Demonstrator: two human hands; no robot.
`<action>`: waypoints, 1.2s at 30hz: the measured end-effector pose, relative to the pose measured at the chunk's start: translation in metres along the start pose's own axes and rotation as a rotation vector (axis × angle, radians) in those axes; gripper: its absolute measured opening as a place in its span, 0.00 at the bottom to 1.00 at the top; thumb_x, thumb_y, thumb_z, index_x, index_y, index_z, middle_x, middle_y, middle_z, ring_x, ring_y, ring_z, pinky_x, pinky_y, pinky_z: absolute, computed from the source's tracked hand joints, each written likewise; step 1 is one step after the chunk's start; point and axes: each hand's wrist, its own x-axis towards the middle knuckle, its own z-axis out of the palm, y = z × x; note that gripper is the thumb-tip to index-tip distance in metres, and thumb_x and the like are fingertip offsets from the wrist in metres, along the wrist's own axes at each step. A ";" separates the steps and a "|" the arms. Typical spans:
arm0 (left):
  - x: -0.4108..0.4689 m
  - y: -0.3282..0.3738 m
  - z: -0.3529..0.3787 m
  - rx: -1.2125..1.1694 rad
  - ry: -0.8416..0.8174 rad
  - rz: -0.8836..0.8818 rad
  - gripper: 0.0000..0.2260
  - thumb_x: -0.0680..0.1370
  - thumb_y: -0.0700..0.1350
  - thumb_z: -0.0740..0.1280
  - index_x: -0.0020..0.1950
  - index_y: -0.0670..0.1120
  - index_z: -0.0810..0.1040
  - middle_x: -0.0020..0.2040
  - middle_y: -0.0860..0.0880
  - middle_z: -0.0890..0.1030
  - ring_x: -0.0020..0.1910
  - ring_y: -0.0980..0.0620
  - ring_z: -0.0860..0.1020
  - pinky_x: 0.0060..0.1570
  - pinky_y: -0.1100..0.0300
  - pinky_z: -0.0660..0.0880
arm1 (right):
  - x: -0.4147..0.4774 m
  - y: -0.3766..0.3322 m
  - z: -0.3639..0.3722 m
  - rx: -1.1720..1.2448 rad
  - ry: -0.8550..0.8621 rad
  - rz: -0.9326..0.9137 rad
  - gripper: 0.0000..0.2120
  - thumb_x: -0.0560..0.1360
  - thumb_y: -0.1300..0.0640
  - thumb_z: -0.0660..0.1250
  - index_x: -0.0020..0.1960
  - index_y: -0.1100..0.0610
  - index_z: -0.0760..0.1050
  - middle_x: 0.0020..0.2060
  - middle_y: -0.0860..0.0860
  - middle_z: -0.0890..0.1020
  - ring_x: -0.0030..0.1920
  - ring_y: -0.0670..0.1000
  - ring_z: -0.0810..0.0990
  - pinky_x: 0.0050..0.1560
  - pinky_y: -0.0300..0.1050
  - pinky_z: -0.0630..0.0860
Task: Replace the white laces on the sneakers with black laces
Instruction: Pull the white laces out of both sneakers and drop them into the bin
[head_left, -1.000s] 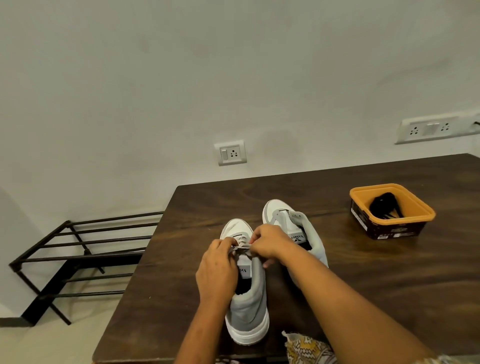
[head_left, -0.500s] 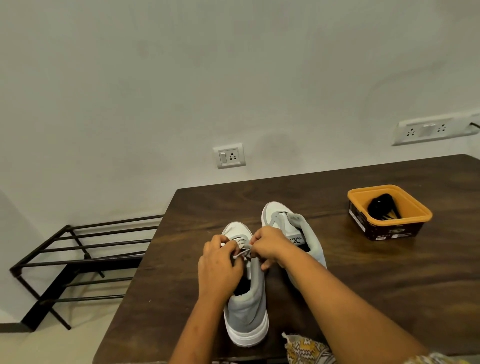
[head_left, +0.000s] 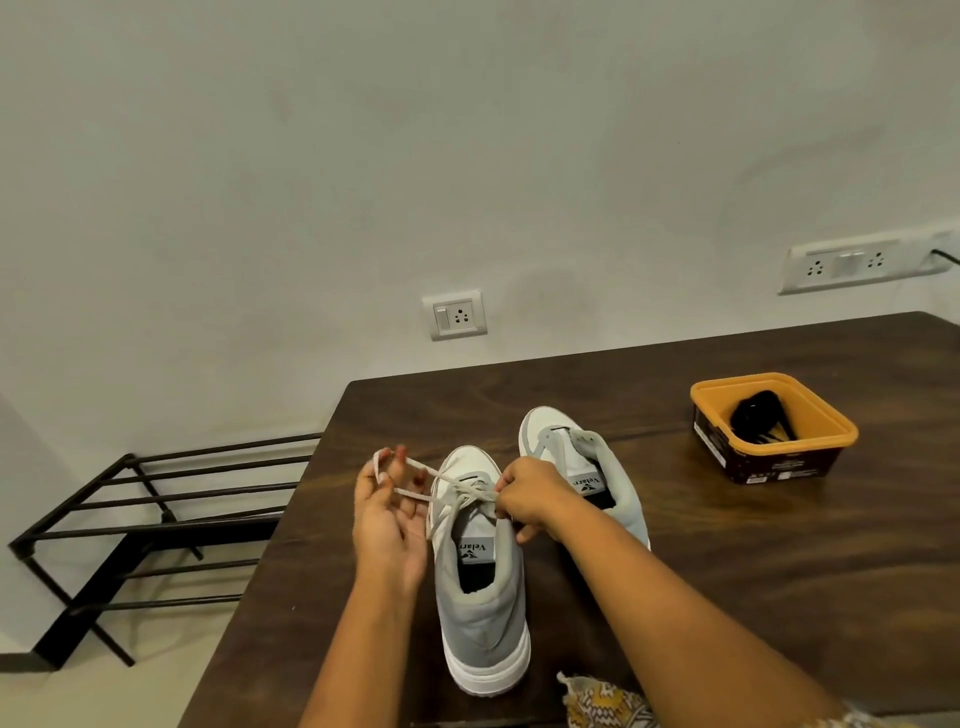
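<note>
The bench (head_left: 727, 597) is dark wood with a faint sheen. The near sneaker (head_left: 480, 613) has matt grey cloth and a smooth white sole. The tub (head_left: 826, 431) is glossy orange plastic.

Grey-and-white sneakers (head_left: 480, 587), white lace (head_left: 415, 480), orange-rimmed brown tub (head_left: 769, 431), dark-brown table (head_left: 779, 597).

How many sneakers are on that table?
2. The near sneaker stands on the table between the left hand and right hand, which both hold its white lace. The far sneaker stands just beyond, right of it. None look hidden.
</note>
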 end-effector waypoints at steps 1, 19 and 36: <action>0.003 0.007 -0.001 -0.034 -0.008 0.027 0.14 0.81 0.34 0.54 0.49 0.51 0.74 0.47 0.50 0.79 0.42 0.50 0.81 0.38 0.60 0.79 | 0.000 0.000 -0.001 -0.009 0.006 -0.001 0.08 0.74 0.66 0.62 0.49 0.62 0.78 0.42 0.57 0.79 0.47 0.62 0.84 0.48 0.54 0.82; -0.002 0.002 -0.020 1.586 -0.325 0.078 0.25 0.62 0.54 0.67 0.60 0.57 0.73 0.63 0.49 0.73 0.56 0.47 0.75 0.55 0.54 0.74 | -0.004 -0.008 0.016 -0.527 0.166 -0.294 0.14 0.72 0.68 0.60 0.45 0.50 0.76 0.50 0.52 0.75 0.49 0.57 0.77 0.42 0.45 0.69; -0.013 -0.048 -0.030 1.472 -0.029 0.561 0.08 0.77 0.50 0.66 0.56 0.54 0.79 0.50 0.53 0.80 0.54 0.53 0.73 0.48 0.55 0.75 | 0.009 -0.003 0.001 0.946 0.023 0.059 0.13 0.83 0.49 0.50 0.51 0.55 0.69 0.50 0.59 0.79 0.44 0.56 0.78 0.47 0.49 0.76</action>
